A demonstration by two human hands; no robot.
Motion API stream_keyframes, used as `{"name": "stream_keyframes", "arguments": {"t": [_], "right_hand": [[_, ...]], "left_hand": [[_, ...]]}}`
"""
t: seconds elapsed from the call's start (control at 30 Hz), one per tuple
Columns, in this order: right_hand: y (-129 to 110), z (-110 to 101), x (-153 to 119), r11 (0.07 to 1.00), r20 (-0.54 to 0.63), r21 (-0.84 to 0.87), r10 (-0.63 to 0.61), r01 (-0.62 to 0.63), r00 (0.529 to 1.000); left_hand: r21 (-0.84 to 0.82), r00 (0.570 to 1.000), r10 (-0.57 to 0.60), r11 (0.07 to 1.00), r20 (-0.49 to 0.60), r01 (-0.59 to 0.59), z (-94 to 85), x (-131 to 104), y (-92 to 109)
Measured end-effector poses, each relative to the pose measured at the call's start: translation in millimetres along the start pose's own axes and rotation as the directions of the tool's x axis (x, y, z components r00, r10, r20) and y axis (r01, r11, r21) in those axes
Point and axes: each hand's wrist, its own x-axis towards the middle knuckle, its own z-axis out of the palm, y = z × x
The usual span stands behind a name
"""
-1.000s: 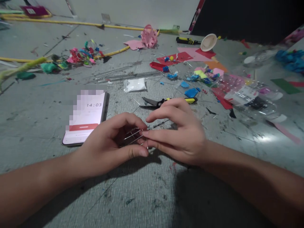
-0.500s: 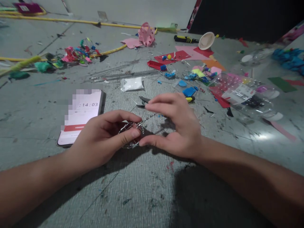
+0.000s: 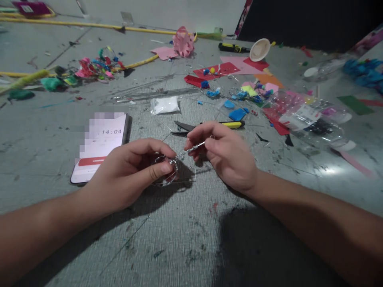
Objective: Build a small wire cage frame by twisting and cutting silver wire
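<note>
A small silvery wire piece [image 3: 167,179], with a round looped part and a twisted stem, is between both hands just above the grey surface. My left hand [image 3: 134,171] pinches the looped part between thumb and fingers, hiding some of it. The twisted stem runs up to the right, where my right hand [image 3: 227,155] pinches its end between thumb and index finger; a small loop shows at the tip. Behind my right hand lie scissors [image 3: 230,124] with yellow and black handles and dark, slightly parted blades.
A phone [image 3: 101,147] lies beside my left hand. Farther back are a white packet [image 3: 165,105], thin wires [image 3: 155,95], blue clay [image 3: 237,114] and red paper [image 3: 215,71]. A clear plastic container [image 3: 311,115] is at right, a yellow cord [image 3: 74,24] at the back.
My right hand has closed on the twisted stem, its thumb moving up from near the loop. More of the looped part and the scissors' handle show.
</note>
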Motion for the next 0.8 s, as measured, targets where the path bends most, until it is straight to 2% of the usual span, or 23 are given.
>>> {"name": "stream_keyframes", "arguments": {"t": [0.07, 0.23, 0.37, 0.5, 0.67, 0.8], "right_hand": [[-2.3, 0.8, -0.9, 1.0, 0.048, -0.021, -0.011, 0.012, 0.999], [0.6, 3.2, 0.5, 0.969, 0.037, -0.232, -0.081, 0.087, 0.996], [1.3, 4.8, 2.0, 0.919, 0.119, -0.378, -0.075, 0.115, 0.99], [-0.7, 4.7, 2.9, 0.946, 0.114, -0.324, 0.033, 0.006, 0.993], [-4.2, 4.8, 4.0, 0.98, 0.092, -0.19, 0.08, -0.061, 0.993], [-6.3, 5.6, 2.4, 0.99, 0.071, -0.091, 0.112, -0.106, 0.991]], "left_hand": [[-0.012, 1.0, -0.003, 1.0, 0.013, 0.003, 0.1, 0.0, 1.2], [0.008, 0.999, 0.013, 1.0, 0.036, -0.014, 0.0, -0.1, 0.9], [0.04, 0.997, 0.042, 0.998, 0.068, -0.044, -1.4, 0.1, -1.6], [0.058, 0.997, 0.042, 0.997, 0.065, -0.046, -1.3, -0.6, -1.1], [-0.127, 1.0, -0.013, 0.992, 0.028, 0.017, 0.7, -2.0, 0.9], [-0.208, 0.998, -0.052, 0.976, 0.042, 0.06, -0.5, -0.2, -0.1]]}}
